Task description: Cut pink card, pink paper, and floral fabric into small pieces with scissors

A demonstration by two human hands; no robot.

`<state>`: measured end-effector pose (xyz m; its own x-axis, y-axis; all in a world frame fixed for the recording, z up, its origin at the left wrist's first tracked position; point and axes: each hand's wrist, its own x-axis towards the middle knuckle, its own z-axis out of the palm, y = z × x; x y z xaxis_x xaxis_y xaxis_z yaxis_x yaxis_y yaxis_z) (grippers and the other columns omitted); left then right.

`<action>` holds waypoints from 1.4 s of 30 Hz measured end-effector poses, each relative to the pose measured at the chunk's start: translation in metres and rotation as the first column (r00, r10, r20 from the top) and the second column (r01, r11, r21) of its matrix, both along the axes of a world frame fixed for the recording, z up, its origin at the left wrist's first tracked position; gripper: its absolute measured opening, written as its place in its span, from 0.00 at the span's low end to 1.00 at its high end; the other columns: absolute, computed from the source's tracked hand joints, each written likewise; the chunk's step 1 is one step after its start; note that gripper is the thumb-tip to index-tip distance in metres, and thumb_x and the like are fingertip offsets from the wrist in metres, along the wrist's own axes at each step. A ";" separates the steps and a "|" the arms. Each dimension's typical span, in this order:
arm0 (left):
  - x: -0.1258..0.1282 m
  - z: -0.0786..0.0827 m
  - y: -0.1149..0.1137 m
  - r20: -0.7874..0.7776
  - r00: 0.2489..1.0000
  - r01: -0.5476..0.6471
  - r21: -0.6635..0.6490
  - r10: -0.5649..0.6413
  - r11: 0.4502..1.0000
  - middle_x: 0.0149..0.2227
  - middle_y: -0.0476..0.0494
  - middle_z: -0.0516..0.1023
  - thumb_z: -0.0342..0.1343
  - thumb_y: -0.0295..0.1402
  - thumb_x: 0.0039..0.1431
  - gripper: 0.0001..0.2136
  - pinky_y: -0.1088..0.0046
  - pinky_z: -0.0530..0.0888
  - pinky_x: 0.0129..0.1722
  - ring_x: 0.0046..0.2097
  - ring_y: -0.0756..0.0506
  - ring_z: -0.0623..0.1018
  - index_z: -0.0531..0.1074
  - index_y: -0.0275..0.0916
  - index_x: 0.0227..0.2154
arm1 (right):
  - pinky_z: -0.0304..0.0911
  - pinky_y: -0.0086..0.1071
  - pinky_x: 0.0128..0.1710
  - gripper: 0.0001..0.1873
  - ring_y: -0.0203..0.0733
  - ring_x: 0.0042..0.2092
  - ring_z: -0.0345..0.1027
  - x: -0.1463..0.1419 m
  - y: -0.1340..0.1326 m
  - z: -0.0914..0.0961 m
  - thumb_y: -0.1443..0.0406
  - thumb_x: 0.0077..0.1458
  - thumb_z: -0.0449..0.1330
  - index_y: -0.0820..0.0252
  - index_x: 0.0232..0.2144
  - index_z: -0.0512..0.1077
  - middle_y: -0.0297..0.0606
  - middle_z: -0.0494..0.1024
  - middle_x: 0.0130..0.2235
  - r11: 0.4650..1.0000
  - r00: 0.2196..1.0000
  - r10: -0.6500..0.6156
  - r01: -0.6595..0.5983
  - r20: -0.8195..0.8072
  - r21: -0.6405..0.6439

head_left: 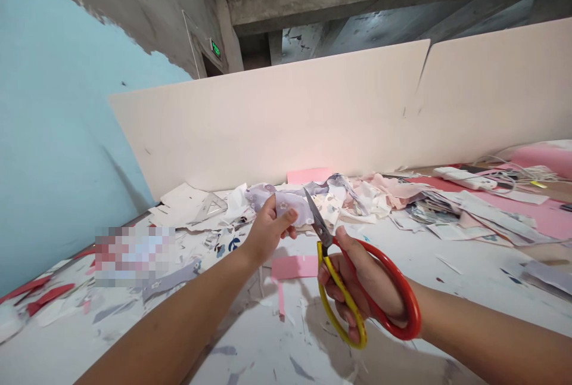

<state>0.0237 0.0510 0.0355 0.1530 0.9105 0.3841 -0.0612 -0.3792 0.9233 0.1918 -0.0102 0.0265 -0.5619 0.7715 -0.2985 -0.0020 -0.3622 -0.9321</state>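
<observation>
My left hand [267,231] pinches a small lavender piece of patterned fabric [295,206] and holds it up above the table. My right hand [357,281] is closed in the handles of a pair of scissors [339,254] with one red and one yellow loop. The scissor blades point up and left, their tips touching the right edge of the fabric piece. A pink paper rectangle [295,266] lies on the white table [447,289] just below both hands.
A heap of fabric and paper scraps [379,194] stretches along the back of the table, before a tall pale board [339,111]. A clear set square [210,206] lies at back left. White power strip [465,177] and cables sit at right. Red scraps [44,295] lie far left.
</observation>
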 end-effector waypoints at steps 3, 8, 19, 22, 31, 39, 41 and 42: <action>0.006 -0.002 -0.002 -0.026 0.997 -0.069 -0.019 0.068 0.997 0.22 0.52 0.71 0.59 0.39 0.41 0.16 0.81 0.59 0.16 0.17 0.55 0.68 0.60 0.39 0.31 | 0.53 0.25 0.10 0.36 0.31 0.13 0.58 -0.002 0.000 -0.003 0.37 0.43 0.34 0.61 0.22 0.60 0.28 0.59 0.17 0.996 0.998 -0.053 0.052 0.019 0.071; 0.010 -0.004 -0.005 -0.016 0.997 -0.079 -0.053 0.078 0.996 0.21 0.52 0.71 0.59 0.33 0.40 0.15 0.80 0.61 0.17 0.17 0.54 0.68 0.60 0.39 0.31 | 0.53 0.25 0.10 0.35 0.32 0.14 0.60 -0.002 0.000 -0.008 0.37 0.44 0.34 0.61 0.23 0.60 0.28 0.60 0.17 0.997 0.998 -0.052 0.051 0.028 0.055; 0.009 -0.007 -0.005 0.017 0.999 -0.033 -0.070 0.034 0.997 0.19 0.56 0.69 0.58 0.31 0.40 0.15 0.79 0.63 0.19 0.16 0.55 0.66 0.59 0.41 0.31 | 0.55 0.25 0.09 0.33 0.30 0.12 0.56 -0.004 0.000 -0.008 0.38 0.45 0.33 0.60 0.21 0.58 0.26 0.58 0.16 0.996 0.997 -0.058 0.054 0.046 0.074; 0.008 -0.006 -0.004 0.025 0.999 -0.031 -0.071 0.033 0.997 0.19 0.55 0.69 0.58 0.32 0.40 0.15 0.79 0.63 0.18 0.17 0.56 0.66 0.59 0.41 0.32 | 0.55 0.26 0.09 0.32 0.29 0.11 0.54 -0.003 0.001 -0.013 0.38 0.45 0.34 0.59 0.20 0.56 0.26 0.57 0.16 0.996 0.999 -0.040 0.037 0.032 0.085; 0.007 -0.008 -0.001 0.058 0.998 -0.011 -0.043 0.013 0.999 0.22 0.55 0.69 0.57 0.30 0.43 0.15 0.80 0.63 0.17 0.18 0.56 0.67 0.59 0.42 0.35 | 0.51 0.24 0.06 0.30 0.26 0.09 0.46 -0.005 0.002 -0.019 0.39 0.45 0.37 0.59 0.19 0.52 0.23 0.54 0.14 0.997 0.998 -0.063 0.064 -0.017 0.053; 0.007 -0.008 -0.002 0.085 0.996 0.022 -0.038 -0.019 0.999 0.22 0.56 0.68 0.57 0.29 0.43 0.17 0.82 0.60 0.16 0.18 0.56 0.66 0.58 0.43 0.36 | 0.59 0.29 0.16 0.31 0.31 0.17 0.58 -0.007 -0.006 -0.013 0.39 0.45 0.40 0.60 0.24 0.60 0.29 0.61 0.19 0.994 0.996 -0.082 0.079 -0.037 -0.073; 0.008 -0.008 -0.004 0.080 0.996 0.045 -0.033 -0.043 0.998 0.21 0.56 0.68 0.57 0.29 0.43 0.17 0.82 0.60 0.16 0.18 0.56 0.66 0.58 0.42 0.36 | 0.60 0.31 0.18 0.31 0.32 0.18 0.58 -0.007 -0.007 -0.013 0.38 0.43 0.42 0.60 0.24 0.61 0.29 0.60 0.21 0.994 0.994 -0.087 0.082 -0.063 -0.078; 0.009 -0.008 -0.004 0.079 0.996 0.054 -0.031 -0.052 0.998 0.21 0.56 0.68 0.57 0.29 0.43 0.17 0.82 0.61 0.16 0.18 0.56 0.66 0.58 0.42 0.36 | 0.60 0.32 0.18 0.31 0.32 0.19 0.58 -0.007 -0.007 -0.013 0.38 0.42 0.42 0.60 0.24 0.61 0.29 0.60 0.21 0.994 0.994 -0.088 0.083 -0.069 -0.071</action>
